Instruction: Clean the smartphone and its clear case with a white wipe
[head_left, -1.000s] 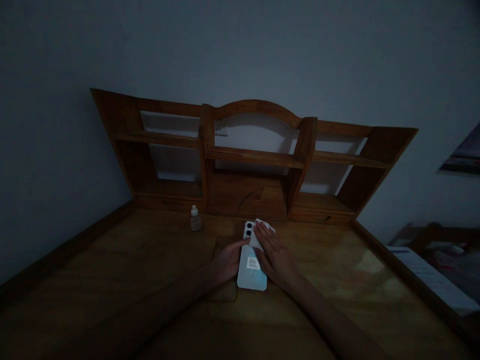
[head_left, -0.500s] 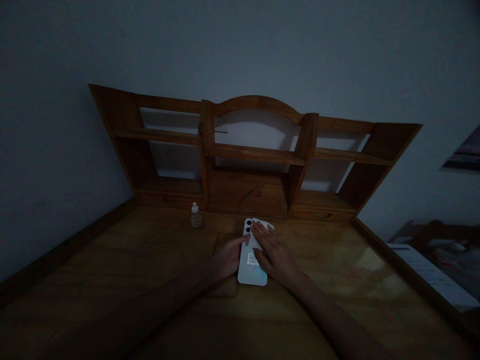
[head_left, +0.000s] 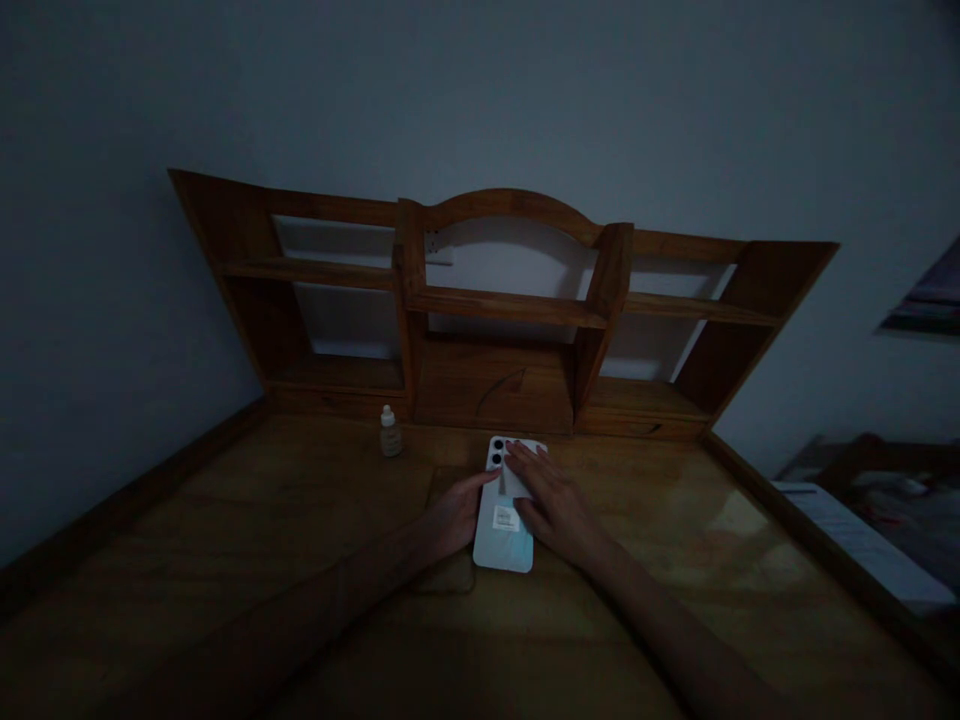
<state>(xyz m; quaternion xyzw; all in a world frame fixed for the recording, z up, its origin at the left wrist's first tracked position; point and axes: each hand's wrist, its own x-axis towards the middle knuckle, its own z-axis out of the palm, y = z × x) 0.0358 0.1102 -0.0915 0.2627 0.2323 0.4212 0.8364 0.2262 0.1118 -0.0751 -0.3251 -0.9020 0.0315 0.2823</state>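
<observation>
A white smartphone [head_left: 491, 548] lies back up on the wooden desk, its dark round camera lenses at the top left and a small label on its lower half. Along its left edge, my left hand [head_left: 454, 515] grips it, thumb on the back near the lenses; the other fingers are mostly hidden. My right hand [head_left: 556, 505] lies over the upper right of the phone, fingers together, pressing down a thin white cloth [head_left: 508, 486] that is largely covered. A flat, see-through phone case [head_left: 450, 578] lies partly beneath my left hand.
A small clear bottle [head_left: 391, 440] with a white cap stands beyond my left hand. A wooden shelf unit [head_left: 510, 310] spans the back of the desk against the wall. Raised wooden edges line both sides; papers [head_left: 862, 545] lie outside the right one.
My right hand has slid slightly right and down across the phone's back, uncovering more of the label. My left hand keeps its grip. The view has shifted a little.
</observation>
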